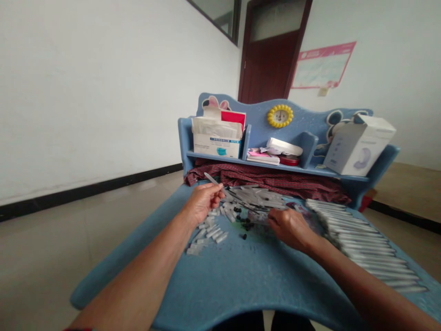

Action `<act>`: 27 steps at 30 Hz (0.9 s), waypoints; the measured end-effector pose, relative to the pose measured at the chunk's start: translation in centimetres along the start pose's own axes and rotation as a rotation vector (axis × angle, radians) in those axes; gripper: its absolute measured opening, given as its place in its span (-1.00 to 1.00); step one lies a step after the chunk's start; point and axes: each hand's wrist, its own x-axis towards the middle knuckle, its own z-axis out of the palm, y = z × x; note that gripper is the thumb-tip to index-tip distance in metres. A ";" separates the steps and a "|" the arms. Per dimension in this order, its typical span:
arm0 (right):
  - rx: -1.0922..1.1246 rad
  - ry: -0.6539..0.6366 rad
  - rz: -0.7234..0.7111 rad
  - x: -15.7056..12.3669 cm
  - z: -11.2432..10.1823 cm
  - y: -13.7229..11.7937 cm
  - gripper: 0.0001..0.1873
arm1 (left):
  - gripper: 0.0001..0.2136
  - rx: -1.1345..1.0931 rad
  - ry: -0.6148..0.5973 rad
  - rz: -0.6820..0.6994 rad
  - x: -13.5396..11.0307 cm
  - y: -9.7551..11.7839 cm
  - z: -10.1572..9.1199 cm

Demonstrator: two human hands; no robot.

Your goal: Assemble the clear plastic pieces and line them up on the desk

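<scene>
My left hand (203,202) is closed around a thin clear pen barrel (212,178) that sticks up and back from my fingers. My right hand (289,226) rests knuckles-up on the blue desk (241,276), its fingers curled down among small black parts (245,225); what it holds is hidden. Between my hands lies a loose pile of clear pen barrels (255,196). Short clear caps (208,233) are scattered under my left hand.
A long row of assembled pens (361,239) runs along the desk's right side. A checked red cloth (275,180) lies under the shelf. The shelf holds a mask box (217,138), papers (263,156) and a white carton (358,145). White walls and a dark door stand behind.
</scene>
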 end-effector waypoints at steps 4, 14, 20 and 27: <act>0.170 0.040 0.006 -2.1 -0.6 0.8 -0.70 | -0.82 -0.021 0.010 -0.024 0.1 -0.2 -0.1; 0.345 0.097 -0.022 -3.7 -1.3 0.2 -0.72 | -0.84 -0.086 -0.008 -0.077 0.2 -0.4 0.0; 0.332 0.091 -0.028 -3.6 -1.1 0.0 -0.72 | -0.84 -0.079 0.004 -0.073 0.1 -0.5 0.2; 0.326 0.093 -0.032 -3.2 -1.3 -0.6 -0.72 | -0.85 -0.067 -0.044 -0.097 -0.2 -0.8 0.6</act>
